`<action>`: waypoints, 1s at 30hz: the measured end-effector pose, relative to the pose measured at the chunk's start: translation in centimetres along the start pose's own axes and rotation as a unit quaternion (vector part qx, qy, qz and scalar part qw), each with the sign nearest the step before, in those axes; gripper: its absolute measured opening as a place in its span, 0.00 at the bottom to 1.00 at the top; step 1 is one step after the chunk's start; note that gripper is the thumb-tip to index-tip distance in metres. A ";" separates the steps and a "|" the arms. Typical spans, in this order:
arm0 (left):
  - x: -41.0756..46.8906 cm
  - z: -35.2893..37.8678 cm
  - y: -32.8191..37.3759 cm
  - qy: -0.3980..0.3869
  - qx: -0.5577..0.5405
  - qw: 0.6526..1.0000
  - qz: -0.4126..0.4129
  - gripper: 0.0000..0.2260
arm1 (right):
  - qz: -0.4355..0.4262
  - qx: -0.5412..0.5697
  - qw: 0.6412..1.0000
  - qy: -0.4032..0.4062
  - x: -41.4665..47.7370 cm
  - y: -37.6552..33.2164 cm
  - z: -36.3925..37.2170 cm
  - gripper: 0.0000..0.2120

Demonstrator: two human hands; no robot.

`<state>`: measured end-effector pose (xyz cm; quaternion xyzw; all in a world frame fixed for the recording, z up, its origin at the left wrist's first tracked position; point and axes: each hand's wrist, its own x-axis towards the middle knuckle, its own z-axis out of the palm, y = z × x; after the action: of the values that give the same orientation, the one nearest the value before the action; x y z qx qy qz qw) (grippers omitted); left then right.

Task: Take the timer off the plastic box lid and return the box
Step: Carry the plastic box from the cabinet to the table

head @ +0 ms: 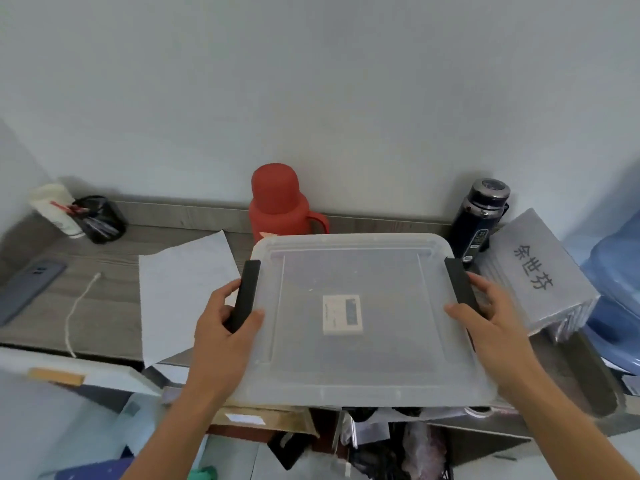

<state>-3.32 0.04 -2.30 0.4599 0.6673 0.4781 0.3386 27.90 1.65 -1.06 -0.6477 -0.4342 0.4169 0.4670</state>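
Observation:
A translucent plastic box (353, 368) with a clear lid and black side latches fills the middle of the view, held over the front edge of a grey wooden desk (104, 306). A small white timer (343, 314) with a dark display lies flat on the middle of the lid. My left hand (225, 327) grips the left black latch (246, 296), thumb on the lid. My right hand (485, 320) grips the right black latch (459, 285) in the same way.
A red thermos jug (277, 202) stands behind the box and a dark bottle (481, 220) at the back right. White paper (183, 292) lies left of the box. A phone (29, 289), cord and pen cup (100, 220) sit far left. Labelled pouches (536, 271) lie right. Clutter sits below the desk.

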 end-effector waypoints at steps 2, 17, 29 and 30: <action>-2.0 -0.8 -0.3 0.036 -0.007 0.999 -0.019 0.20 | -0.012 0.001 0.999 -0.038 0.2 0.1 0.3 0.24; -28.4 0.3 -1.3 0.397 -0.037 0.899 -0.180 0.20 | -0.014 -0.044 0.913 -0.404 -4.5 2.0 1.8 0.23; -53.8 0.5 -3.0 0.614 -0.025 0.743 -0.264 0.19 | -0.077 -0.112 0.735 -0.664 -22.6 6.1 6.2 0.23; -55.9 0.6 -3.0 0.627 -0.030 0.731 -0.268 0.19 | -0.081 -0.118 0.724 -0.675 -24.6 6.4 6.2 0.22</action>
<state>15.84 -52.55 -4.68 -0.1523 0.8089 0.5672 -0.0288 16.39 -21.47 -5.29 -0.2069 -0.7312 0.6500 0.0026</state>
